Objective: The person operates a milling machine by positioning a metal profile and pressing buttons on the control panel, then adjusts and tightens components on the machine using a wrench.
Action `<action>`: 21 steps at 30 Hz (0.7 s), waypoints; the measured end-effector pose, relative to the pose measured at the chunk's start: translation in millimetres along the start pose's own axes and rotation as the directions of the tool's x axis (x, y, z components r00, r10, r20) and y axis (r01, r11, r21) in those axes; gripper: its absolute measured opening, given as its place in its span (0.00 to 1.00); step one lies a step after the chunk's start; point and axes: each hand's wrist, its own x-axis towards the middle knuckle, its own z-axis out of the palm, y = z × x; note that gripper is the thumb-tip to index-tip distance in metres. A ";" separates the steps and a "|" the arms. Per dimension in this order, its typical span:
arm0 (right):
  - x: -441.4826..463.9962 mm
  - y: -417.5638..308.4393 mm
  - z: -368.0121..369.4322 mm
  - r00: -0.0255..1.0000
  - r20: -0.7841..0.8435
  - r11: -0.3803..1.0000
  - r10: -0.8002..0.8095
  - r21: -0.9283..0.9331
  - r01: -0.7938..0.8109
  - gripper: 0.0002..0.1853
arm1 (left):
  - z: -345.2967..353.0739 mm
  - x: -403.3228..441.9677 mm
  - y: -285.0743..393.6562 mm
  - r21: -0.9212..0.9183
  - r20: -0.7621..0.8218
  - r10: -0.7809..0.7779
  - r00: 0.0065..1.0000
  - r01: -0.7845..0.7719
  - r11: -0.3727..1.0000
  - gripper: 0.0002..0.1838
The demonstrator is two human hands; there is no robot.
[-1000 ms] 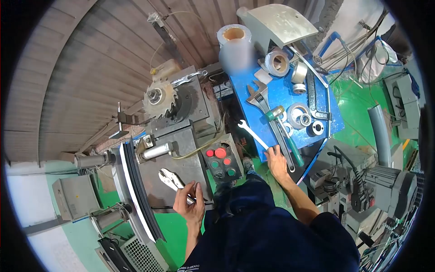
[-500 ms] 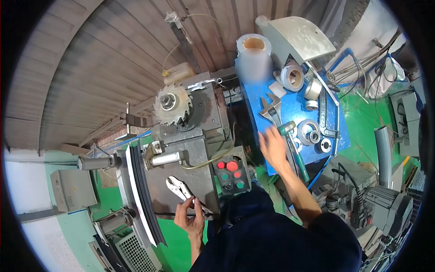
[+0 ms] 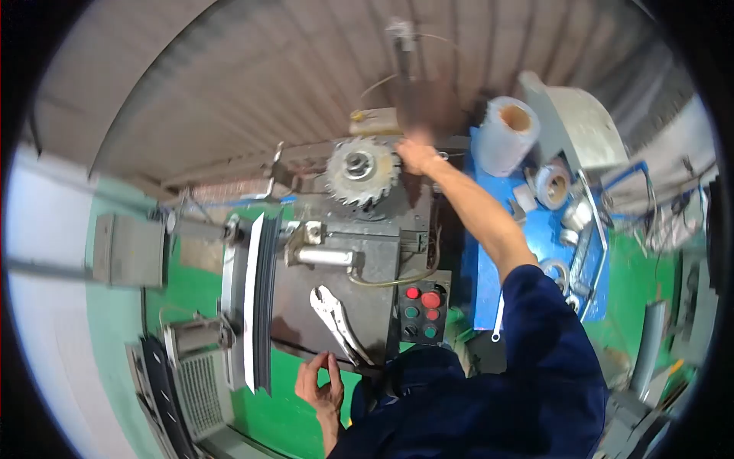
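My left hand (image 3: 319, 386) is just off the front edge of the grey machine table (image 3: 371, 287), thumb and index finger close together. Locking pliers (image 3: 336, 321) lie on that table, beyond the fingertips. My right hand (image 3: 417, 155) reaches to the back, right of the toothed saw blade (image 3: 362, 170), its fingers bent over a wrench whose ring end (image 3: 443, 155) shows beside the hand. Another wrench (image 3: 498, 317) lies by the blue table's front edge, partly behind my sleeve.
On the blue table (image 3: 489, 268) are a large film roll (image 3: 508, 138), tape rolls (image 3: 552, 186) and metal rings. A button box (image 3: 423, 314) stands right of the machine table. Dark strips (image 3: 265, 306) stand at its left, and a cylinder (image 3: 325, 256) lies across it.
My right hand has moved from the tools on the blue table to the back of the machine, beside the blade. My left hand has come away from the pliers. The view has shifted.
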 end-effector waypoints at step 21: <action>-167.6 -18.0 -200.6 0.849 -0.308 0.300 0.429 0.935 0.188 0.19 | 51.3 108.8 -90.6 -0.064 0.121 -0.249 0.961 0.258 0.964 0.21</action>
